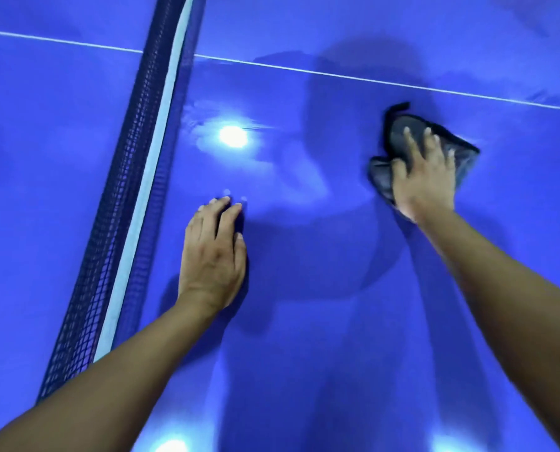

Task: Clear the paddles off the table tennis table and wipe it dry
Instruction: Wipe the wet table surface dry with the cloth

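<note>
Under the fingers of the right hand, which are spread and laid flat, a dark cloth is pressed onto the blue desk. Nothing curls round it or pinches it, and its crumpled edges stick out past the fingertips and beside the thumb. The left hand lies palm down on the bare surface, well apart from the cloth and near the net. Its fingers are straight and close together, and it seems to be taking some weight.

No paddles show on this stretch, so the clearing looks done here and the work is wiping. The cloth sits just short of the white line. Faint streaks around the glare by the net suggest water is left there.

Several things could go wrong:
- **Cloth slipping:** it is only pressed flat, so it could bunch or slide out on a fast stroke, and bare skin would drag across the wet.
- **Smearing:** a soaked cloth would spread water around without lifting it.
- **Left hand:** it may skid on a slick patch, or leave prints on the surface.
- **Net:** a stroke toward it could snag the mesh, and stopping short would miss the streaks beside it.
</note>
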Available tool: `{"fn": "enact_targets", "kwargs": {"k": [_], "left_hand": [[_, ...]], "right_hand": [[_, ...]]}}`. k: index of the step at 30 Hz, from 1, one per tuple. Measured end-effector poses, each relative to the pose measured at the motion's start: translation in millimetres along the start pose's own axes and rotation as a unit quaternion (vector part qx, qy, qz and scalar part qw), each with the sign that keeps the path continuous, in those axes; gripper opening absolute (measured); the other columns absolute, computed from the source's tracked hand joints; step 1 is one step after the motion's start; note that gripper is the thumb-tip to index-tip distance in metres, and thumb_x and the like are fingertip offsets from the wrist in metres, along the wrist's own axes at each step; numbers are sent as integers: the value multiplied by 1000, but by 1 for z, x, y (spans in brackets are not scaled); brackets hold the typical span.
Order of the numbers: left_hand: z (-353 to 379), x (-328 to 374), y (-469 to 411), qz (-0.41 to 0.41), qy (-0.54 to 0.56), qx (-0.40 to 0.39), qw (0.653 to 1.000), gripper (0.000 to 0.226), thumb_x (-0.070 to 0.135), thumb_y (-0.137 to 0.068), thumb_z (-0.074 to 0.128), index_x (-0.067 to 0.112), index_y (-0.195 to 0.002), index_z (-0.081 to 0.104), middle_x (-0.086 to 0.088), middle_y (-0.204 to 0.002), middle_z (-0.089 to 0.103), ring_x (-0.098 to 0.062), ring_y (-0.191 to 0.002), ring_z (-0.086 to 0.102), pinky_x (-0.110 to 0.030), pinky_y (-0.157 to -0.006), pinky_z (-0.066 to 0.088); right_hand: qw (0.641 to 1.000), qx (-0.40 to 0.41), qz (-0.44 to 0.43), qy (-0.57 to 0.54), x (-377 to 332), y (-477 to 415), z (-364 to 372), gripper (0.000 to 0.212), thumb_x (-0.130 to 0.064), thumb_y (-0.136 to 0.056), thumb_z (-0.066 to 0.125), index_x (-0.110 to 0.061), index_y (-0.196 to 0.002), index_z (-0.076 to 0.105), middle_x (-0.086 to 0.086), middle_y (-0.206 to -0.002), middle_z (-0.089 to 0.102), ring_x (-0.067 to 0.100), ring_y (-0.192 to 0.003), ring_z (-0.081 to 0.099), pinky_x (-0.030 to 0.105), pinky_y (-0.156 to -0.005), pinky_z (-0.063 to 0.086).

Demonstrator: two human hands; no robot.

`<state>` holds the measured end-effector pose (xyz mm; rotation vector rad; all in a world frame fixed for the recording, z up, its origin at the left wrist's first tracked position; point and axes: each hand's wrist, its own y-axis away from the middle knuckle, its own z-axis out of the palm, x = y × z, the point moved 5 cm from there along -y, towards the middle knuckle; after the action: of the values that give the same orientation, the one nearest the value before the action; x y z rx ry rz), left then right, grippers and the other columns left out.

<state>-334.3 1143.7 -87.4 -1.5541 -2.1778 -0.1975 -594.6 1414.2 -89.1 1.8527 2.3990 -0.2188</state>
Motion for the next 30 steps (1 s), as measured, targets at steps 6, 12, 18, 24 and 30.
{"fn": "enact_targets", "kwargs": {"k": [6, 12, 18, 24, 30], "left_hand": [[-14, 6, 80, 7, -29, -9, 1000, 43, 14, -91, 49, 4, -132, 58, -16, -143, 52, -37, -133, 47, -53, -113, 35], [-11, 3, 95, 3, -41, -39, 998, 50, 17, -91, 45, 6, -140, 51, -13, -150, 45, -36, -139, 41, -54, -114, 35], [-16, 5, 94, -7, -58, -44, 997, 50, 21, -92, 41, 7, -138, 55, -11, -150, 47, -36, -139, 43, -51, -115, 33], [-14, 8, 93, -16, -68, -53, 996, 51, 24, -93, 38, 7, -138, 53, -11, -151, 45, -37, -140, 41, -53, -113, 34], [-14, 7, 96, -6, -67, -17, 998, 51, 21, -91, 40, 3, -136, 55, -16, -148, 48, -42, -135, 44, -56, -110, 35]], "right_hand": [[967, -36, -252, -12, -243, 48, 44, 69, -47, -91, 30, -28, -157, 37, 10, -166, 28, 26, -153, 25, 48, -126, 10], [943, -103, -317, 3, -328, 92, 58, 61, -49, -101, 30, -38, -161, 20, -2, -171, 11, 13, -157, 6, 45, -126, -3], [972, -33, -220, -75, -198, 83, 28, 63, -42, -90, 40, -33, -152, 45, 1, -163, 36, 17, -151, 31, 44, -126, 12], [999, -7, 34, -17, 70, 80, -20, 68, -47, -92, 28, -33, -158, 32, 6, -167, 27, 22, -154, 23, 48, -126, 11], [974, -8, 228, -7, 157, 97, -34, 69, -44, -93, 25, -31, -161, 24, 6, -169, 16, 21, -156, 12, 48, -127, 1]]}}
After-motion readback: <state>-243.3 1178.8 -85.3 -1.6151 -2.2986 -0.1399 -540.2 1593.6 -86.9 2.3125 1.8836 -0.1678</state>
